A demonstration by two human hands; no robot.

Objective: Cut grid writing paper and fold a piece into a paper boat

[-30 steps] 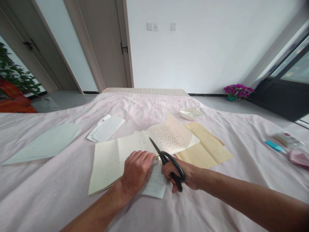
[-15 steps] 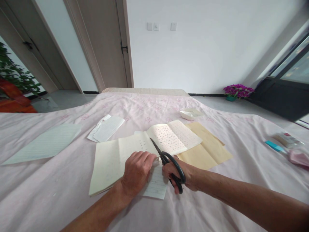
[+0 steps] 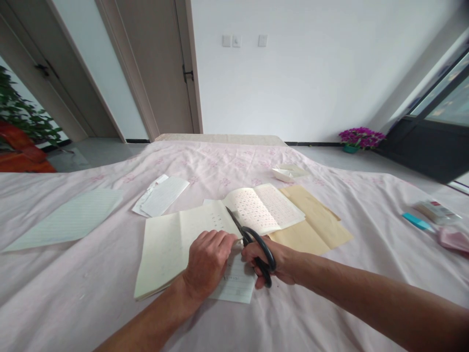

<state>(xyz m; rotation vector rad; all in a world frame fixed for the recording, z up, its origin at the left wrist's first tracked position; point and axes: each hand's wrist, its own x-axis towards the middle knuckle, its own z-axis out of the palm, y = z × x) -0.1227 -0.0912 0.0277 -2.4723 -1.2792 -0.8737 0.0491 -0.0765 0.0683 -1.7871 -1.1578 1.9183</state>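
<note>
My left hand presses down with curled fingers on an open cream notebook lying on the pink cloth. My right hand grips black scissors by the handles, and the blades are closed together, pointing up-left along the notebook's middle fold. A grid-printed page lies flat to the right of the blades. A small lined paper pokes out under both hands.
Tan sheets lie right of the notebook. A lined sheet and white slips lie to the left, and a folded white paper farther back. Small packets and a blue item sit at the right edge. A purple flower pot stands by the wall.
The raised grid-printed page dropped flat. The scissor handles closed together and my right hand shifted slightly up-left. My left hand stayed on the notebook.
</note>
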